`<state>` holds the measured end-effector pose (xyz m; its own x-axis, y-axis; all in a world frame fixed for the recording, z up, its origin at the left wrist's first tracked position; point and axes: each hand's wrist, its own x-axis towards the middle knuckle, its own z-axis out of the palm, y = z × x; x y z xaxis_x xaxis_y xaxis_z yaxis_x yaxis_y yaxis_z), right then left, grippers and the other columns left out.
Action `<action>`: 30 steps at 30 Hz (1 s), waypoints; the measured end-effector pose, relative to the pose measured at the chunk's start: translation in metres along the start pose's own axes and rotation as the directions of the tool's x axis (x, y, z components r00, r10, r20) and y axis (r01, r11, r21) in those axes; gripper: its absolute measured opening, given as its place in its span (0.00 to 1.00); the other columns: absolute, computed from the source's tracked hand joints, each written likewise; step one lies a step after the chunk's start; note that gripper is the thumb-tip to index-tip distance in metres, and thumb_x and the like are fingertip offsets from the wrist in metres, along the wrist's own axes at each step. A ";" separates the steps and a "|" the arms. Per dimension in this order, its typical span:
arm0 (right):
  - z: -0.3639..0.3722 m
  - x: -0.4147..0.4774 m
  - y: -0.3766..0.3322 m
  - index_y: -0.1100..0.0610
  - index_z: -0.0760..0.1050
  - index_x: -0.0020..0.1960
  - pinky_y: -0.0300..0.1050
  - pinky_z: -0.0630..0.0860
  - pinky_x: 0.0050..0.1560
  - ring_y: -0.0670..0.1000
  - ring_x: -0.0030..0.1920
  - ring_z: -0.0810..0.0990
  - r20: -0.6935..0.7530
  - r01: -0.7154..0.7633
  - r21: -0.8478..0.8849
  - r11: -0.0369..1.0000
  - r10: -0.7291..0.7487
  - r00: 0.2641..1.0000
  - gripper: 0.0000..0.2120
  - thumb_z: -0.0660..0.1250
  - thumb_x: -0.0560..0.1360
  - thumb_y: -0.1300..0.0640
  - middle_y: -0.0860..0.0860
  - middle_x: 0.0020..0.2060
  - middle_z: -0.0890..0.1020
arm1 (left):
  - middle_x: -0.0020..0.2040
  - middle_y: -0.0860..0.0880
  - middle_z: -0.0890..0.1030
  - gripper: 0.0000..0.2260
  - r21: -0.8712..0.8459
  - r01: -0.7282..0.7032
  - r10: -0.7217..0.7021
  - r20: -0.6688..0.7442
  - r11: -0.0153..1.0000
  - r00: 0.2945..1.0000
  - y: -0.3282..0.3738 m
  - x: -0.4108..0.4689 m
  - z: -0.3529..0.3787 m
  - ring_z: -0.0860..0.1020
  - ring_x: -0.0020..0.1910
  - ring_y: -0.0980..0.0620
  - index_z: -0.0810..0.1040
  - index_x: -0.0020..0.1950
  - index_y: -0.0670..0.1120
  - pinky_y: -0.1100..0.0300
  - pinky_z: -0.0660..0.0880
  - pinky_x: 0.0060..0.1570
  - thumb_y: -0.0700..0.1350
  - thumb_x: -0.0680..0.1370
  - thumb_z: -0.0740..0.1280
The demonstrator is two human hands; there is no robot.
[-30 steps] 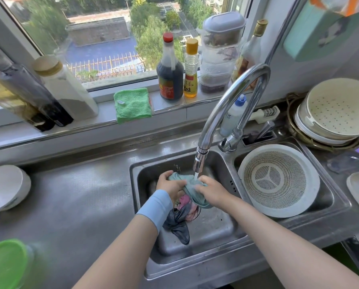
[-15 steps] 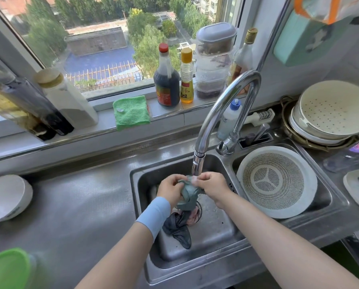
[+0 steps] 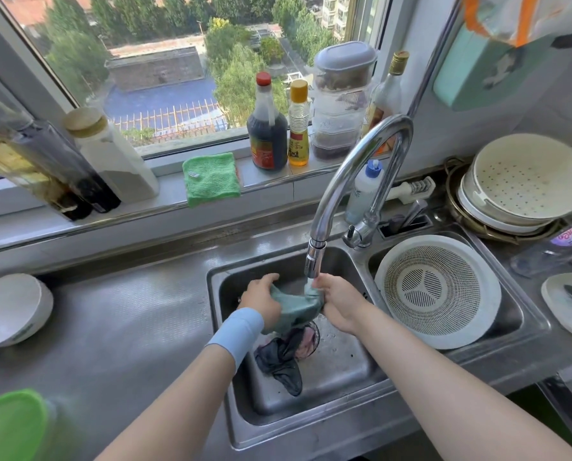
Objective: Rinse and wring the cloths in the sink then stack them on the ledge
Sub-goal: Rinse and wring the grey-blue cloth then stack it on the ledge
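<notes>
Over the left sink basin (image 3: pixel 344 390), my left hand (image 3: pixel 261 299) and my right hand (image 3: pixel 339 299) both grip a wet teal cloth (image 3: pixel 296 309) right under the running faucet spout (image 3: pixel 312 267). Water falls onto the cloth's right end. Below it, a dark grey cloth (image 3: pixel 279 362) and a pinkish cloth (image 3: pixel 306 341) lie bunched over the drain. A folded green cloth (image 3: pixel 211 179) sits on the window ledge (image 3: pixel 28 211), overhanging its front edge.
Sauce bottles (image 3: pixel 266 128), a stacked plastic container (image 3: pixel 341 101) and tall jars (image 3: pixel 111 158) line the ledge. A white colander (image 3: pixel 439 291) fills the right basin. Bowls (image 3: pixel 10 309) sit on the left counter, strainers (image 3: pixel 524 181) at the right, a green lid (image 3: pixel 10 424) near me.
Both hands have kept hold of the teal cloth, lifting it up to the spout and working it under the water. The bunched cloth is now stretched between the hands.
</notes>
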<state>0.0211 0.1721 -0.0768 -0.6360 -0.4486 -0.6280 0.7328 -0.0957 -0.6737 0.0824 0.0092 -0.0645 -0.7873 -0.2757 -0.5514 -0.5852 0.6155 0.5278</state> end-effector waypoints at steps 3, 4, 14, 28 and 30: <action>0.002 -0.001 0.010 0.60 0.70 0.51 0.48 0.78 0.41 0.55 0.40 0.79 0.049 0.018 -0.014 1.000 -0.017 0.999 0.10 0.60 0.78 0.73 0.59 0.40 0.78 | 0.66 0.57 0.74 0.29 -0.097 -0.246 0.261 0.205 0.964 0.943 0.016 -0.014 0.010 0.75 0.64 0.51 0.64 0.73 0.62 0.59 0.71 0.64 0.39 0.77 0.66; 0.004 -0.004 0.010 0.61 0.70 0.52 0.46 0.79 0.41 0.54 0.40 0.80 0.052 0.031 -0.051 0.998 -0.028 0.998 0.10 0.61 0.78 0.74 0.59 0.41 0.79 | 0.60 0.57 0.79 0.27 -0.137 -0.254 0.281 0.234 0.957 0.931 0.017 -0.013 0.014 0.78 0.58 0.53 0.68 0.71 0.61 0.60 0.75 0.59 0.39 0.77 0.67; -0.026 -0.010 -0.010 0.57 0.84 0.40 0.37 0.65 0.34 0.40 0.30 0.68 0.036 0.112 -0.782 0.613 -0.136 0.990 0.15 0.70 0.77 0.47 0.46 0.26 0.77 | 0.29 0.53 0.77 0.19 0.086 -0.151 0.149 0.034 0.985 0.988 0.017 0.004 0.001 0.75 0.29 0.53 0.78 0.33 0.50 0.60 0.73 0.30 0.64 0.65 0.76; 0.003 -0.011 0.004 0.57 0.80 0.46 0.36 0.76 0.40 0.47 0.40 0.79 -0.029 0.165 -0.447 0.879 -0.199 0.980 0.08 0.64 0.82 0.60 0.51 0.39 0.82 | 0.50 0.39 0.80 0.22 -0.911 0.409 -0.142 0.411 -0.046 0.900 0.033 -0.003 0.039 0.80 0.49 0.44 0.76 0.63 0.36 0.52 0.81 0.39 0.54 0.82 0.62; 0.000 -0.015 0.004 0.57 0.80 0.49 0.33 0.76 0.39 0.43 0.39 0.80 -0.006 0.169 -0.404 0.899 -0.187 0.982 0.08 0.62 0.82 0.62 0.50 0.40 0.83 | 0.50 0.41 0.82 0.23 -0.906 0.420 -0.108 0.424 -0.058 0.899 0.035 0.003 0.033 0.81 0.49 0.45 0.77 0.62 0.37 0.52 0.80 0.40 0.57 0.82 0.62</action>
<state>0.0333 0.1788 -0.0698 -0.7633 -0.4177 -0.4928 0.4532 0.1974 -0.8693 0.0658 0.0542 -0.0686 -0.5623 -0.0014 -0.8269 -0.4724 -0.8202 0.3226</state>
